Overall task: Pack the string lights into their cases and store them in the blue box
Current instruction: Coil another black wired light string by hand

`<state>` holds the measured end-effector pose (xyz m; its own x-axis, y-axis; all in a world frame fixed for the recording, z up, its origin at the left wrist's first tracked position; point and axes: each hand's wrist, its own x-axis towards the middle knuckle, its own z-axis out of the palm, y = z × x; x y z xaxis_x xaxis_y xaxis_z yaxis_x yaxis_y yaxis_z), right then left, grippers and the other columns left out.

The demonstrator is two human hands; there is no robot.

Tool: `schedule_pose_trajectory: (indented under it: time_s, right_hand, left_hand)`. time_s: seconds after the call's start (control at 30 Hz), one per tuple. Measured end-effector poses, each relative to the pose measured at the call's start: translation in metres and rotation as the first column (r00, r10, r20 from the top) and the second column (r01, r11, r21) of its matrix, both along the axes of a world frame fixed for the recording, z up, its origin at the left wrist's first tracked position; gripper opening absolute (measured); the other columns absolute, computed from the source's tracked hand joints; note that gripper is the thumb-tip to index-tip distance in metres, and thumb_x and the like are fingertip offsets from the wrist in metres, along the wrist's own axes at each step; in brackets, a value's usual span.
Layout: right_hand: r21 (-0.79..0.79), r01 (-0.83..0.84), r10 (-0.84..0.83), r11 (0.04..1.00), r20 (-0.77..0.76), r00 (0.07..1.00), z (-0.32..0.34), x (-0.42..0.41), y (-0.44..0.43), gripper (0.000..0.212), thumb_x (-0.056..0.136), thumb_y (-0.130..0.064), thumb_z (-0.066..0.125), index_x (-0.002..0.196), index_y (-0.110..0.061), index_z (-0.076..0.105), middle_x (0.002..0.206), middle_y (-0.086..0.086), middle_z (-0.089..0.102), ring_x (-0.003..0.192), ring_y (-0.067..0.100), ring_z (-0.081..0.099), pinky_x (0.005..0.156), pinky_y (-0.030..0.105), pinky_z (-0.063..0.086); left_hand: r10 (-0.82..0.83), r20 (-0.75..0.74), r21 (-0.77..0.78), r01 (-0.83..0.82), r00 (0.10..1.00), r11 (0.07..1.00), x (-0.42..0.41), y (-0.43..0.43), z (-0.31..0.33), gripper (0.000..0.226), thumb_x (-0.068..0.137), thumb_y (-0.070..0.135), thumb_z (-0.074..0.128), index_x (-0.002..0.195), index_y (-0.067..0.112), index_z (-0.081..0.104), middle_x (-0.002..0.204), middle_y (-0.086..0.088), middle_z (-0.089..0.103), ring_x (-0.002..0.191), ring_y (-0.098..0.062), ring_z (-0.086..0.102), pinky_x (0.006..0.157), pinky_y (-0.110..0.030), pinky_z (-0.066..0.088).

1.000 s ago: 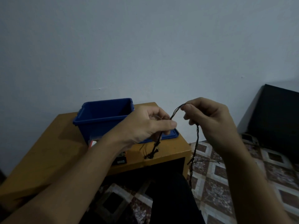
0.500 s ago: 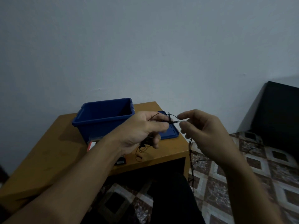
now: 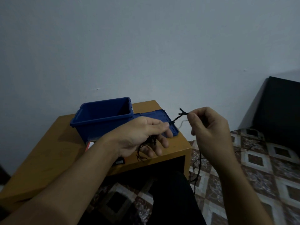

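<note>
A dark string light (image 3: 178, 118) runs between my two hands above the wooden table's right end. My left hand (image 3: 146, 135) holds a small bundle of its wire loops under the palm, fingers curled round them. My right hand (image 3: 209, 127) pinches the strand between thumb and forefinger, and the rest of the strand hangs from it down to the floor. The blue box (image 3: 102, 117) stands open on the table behind my left hand, and its blue lid (image 3: 164, 118) lies flat beside it. An orange and white case (image 3: 89, 145) peeks out below the box.
The wooden table (image 3: 48, 153) has an open front under its top. A small black item (image 3: 119, 161) lies near my left wrist. Patterned floor tiles (image 3: 259, 168) spread to the right, with loose wire on them. A black cabinet (image 3: 282, 109) stands at the far right.
My right hand has moved right and up, drawing the strand taut away from my left hand. My left hand has dropped lower, with more wire gathered in it.
</note>
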<state>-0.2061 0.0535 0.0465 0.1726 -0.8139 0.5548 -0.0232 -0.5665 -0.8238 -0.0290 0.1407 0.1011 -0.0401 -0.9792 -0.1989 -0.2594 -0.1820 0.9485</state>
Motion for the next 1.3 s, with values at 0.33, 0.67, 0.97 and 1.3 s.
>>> schedule_pose_trajectory:
  time_s: [0.33, 0.67, 0.97, 1.3]
  right_hand:
    - [0.083, -0.26, 0.269, 0.962, -0.119, 0.956, -0.003, -0.003, 0.005, 0.011, 0.097, -0.024, 0.064, 0.106, -0.022, 0.072, 0.094, 0.001, 0.074, 0.084, 0.019, 0.069, 0.07, 0.041, 0.054]
    - [0.042, -0.145, 0.142, 0.989, 0.059, 0.988, -0.001, -0.003, 0.007, 0.02, 0.097, -0.019, 0.065, 0.086, -0.031, 0.077, 0.073, 0.006, 0.072, 0.071, 0.026, 0.066, 0.067, 0.044, 0.052]
    - [0.056, -0.06, 0.055, 0.997, 0.083, 0.995, -0.002, 0.002, 0.007, 0.018, 0.098, -0.023, 0.064, 0.088, -0.033, 0.075, 0.059, -0.01, 0.066, 0.052, 0.005, 0.055, 0.049, 0.025, 0.044]
    - [0.059, -0.078, 0.074, 0.995, 0.076, 0.994, 0.0, 0.001, 0.009, 0.017, 0.099, -0.024, 0.063, 0.088, -0.029, 0.075, 0.063, -0.008, 0.067, 0.054, 0.012, 0.055, 0.049, 0.03, 0.045]
  left_hand:
    - [0.067, -0.009, -0.044, -0.068, 0.998, 0.997, -0.013, -0.009, 0.005, 0.033, 0.102, 0.041, 0.049, 0.095, 0.013, 0.065, 0.082, -0.007, 0.066, 0.039, -0.007, 0.04, 0.032, -0.016, 0.023]
    - [0.085, 0.046, 0.049, -0.088, 0.995, 0.995, -0.015, -0.009, 0.003, 0.047, 0.093, 0.055, 0.055, 0.106, 0.01, 0.064, 0.067, -0.003, 0.06, 0.044, -0.01, 0.035, 0.041, -0.021, 0.029]
    - [0.006, 0.027, 0.136, -0.01, 1.0, 0.991, -0.014, -0.01, 0.006, 0.044, 0.095, 0.054, 0.052, 0.106, 0.012, 0.057, 0.063, 0.001, 0.042, 0.051, -0.013, 0.038, 0.052, -0.027, 0.032]
    - [-0.047, 0.094, 0.218, 0.026, 0.994, 0.976, -0.01, -0.007, 0.004, 0.049, 0.08, 0.068, 0.057, 0.071, 0.02, 0.052, 0.057, 0.005, 0.032, 0.046, -0.009, 0.02, 0.045, -0.024, 0.014]
